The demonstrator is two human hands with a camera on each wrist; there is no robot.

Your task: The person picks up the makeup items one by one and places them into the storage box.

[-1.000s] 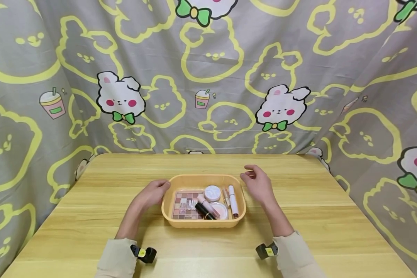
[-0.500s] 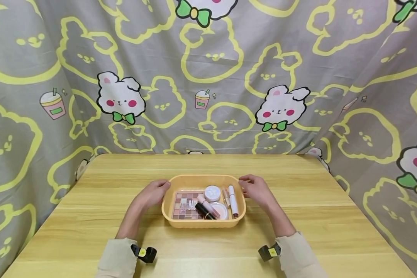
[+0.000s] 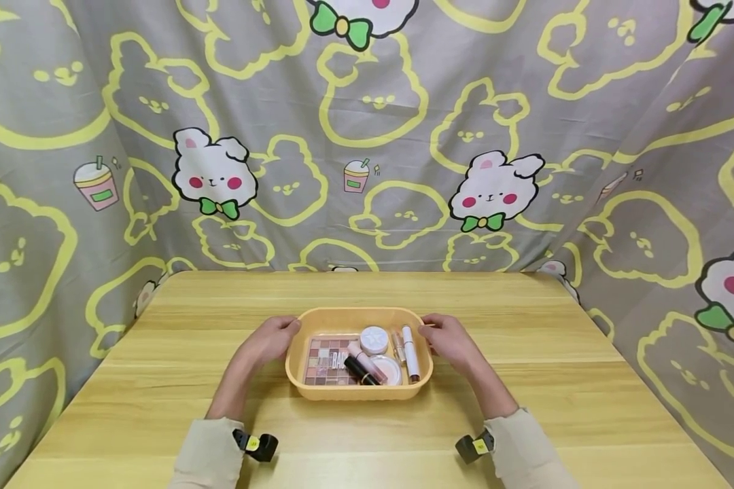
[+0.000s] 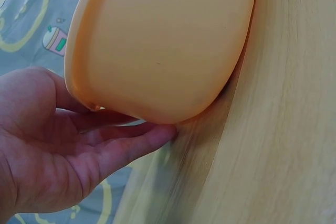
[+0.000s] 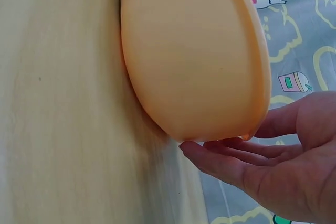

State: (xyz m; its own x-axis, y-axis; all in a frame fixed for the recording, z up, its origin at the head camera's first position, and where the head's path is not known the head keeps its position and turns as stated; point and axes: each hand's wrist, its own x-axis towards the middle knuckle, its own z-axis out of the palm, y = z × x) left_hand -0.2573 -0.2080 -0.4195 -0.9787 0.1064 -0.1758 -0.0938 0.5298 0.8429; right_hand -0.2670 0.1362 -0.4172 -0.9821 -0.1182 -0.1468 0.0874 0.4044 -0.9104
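A shallow yellow-orange plastic basket [image 3: 361,392] sits on the table in the head view. My left hand [image 3: 273,337] grips its left end, with the thumb at the rim and the fingers against the outer wall. At the opposite end, my right hand [image 3: 449,337] holds the rim in a similar way. Inside lie an eyeshadow palette [image 3: 321,373], a black tube [image 3: 357,369] and a pink tube [image 3: 370,365]. A round white case [image 3: 374,338], a clear-rimmed compact [image 3: 392,371], a white tube [image 3: 410,353] and a small clear tube [image 3: 398,345] fill the right side.
The wooden table [image 3: 367,448] extends around the basket on all sides. A grey curtain [image 3: 391,163] with cartoon rabbits hangs behind the table's far edge and along both sides.
My right hand has come in from above the right end and taken hold of the basket rim. My left hand and the basket have stayed in place.
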